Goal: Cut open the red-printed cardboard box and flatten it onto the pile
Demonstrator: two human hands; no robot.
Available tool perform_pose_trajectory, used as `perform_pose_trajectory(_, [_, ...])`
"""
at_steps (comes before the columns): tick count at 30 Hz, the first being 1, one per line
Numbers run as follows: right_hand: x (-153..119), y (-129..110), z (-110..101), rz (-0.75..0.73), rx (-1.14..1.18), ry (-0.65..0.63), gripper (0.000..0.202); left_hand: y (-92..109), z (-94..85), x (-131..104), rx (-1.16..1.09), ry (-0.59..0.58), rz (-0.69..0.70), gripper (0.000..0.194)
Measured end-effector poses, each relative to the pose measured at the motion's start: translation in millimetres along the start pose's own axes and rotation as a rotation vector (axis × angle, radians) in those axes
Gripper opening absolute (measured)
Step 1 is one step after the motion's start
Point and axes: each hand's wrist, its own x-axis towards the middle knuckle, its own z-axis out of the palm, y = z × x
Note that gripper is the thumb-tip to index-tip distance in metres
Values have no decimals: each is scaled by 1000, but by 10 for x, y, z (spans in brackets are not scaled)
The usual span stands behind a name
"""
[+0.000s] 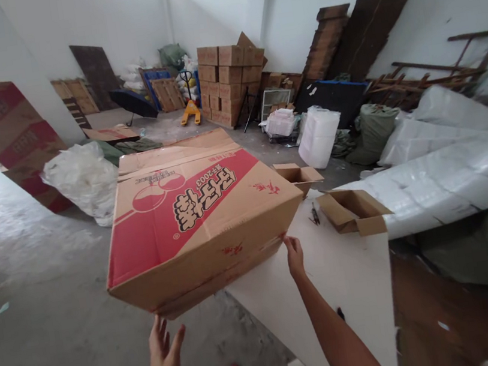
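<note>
A large cardboard box (202,222) tilts midair, left hand (164,354) spread beneath its corner, right hand (294,256) pinching an edge; it may slip.

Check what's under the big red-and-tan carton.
Under the carton: the white sheet's near edge and grey floor. Left hand is below its corner, right hand at its edge. Anything directly beneath is hidden.

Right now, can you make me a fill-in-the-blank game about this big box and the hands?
1. The big cardboard box has a large ____ panel with printing on it.
2. The right hand touches the box at its near ____ corner.
3. The left hand is open just ____ the box.
4. Two small open boxes sit on the ____ sheet.

Missing words: red; right; below; white
</note>
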Motion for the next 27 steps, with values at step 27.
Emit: perform_pose_trajectory(27, [-1214, -1966, 1020, -341, -166, -47, 42, 501, -1639, 515, -62, 651, -74, 55])
